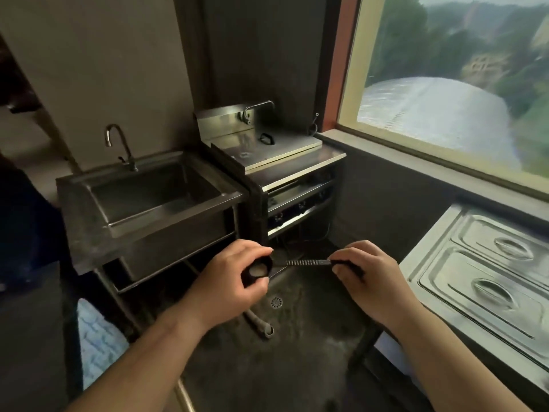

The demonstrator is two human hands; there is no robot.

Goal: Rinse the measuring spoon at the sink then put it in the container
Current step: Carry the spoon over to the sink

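Observation:
A black measuring spoon [300, 262] with a ridged handle lies level between both hands, above the floor. My left hand [234, 281] grips its round bowl, which shows a pale inside. My right hand [368, 275] pinches the far end of the handle. The steel sink [166, 209] stands ahead on the left, its basin dry and bare, with a curved tap [117, 144] at its back. The hands are well in front of the sink, lower than its rim. No container for the spoon can be told apart.
A steel appliance [279, 162] with a lid and its own small tap stands right of the sink. A steel counter [487, 269] with two recessed lids runs along the right under a window. A floor drain [276, 302] and a hose end [263, 325] lie below.

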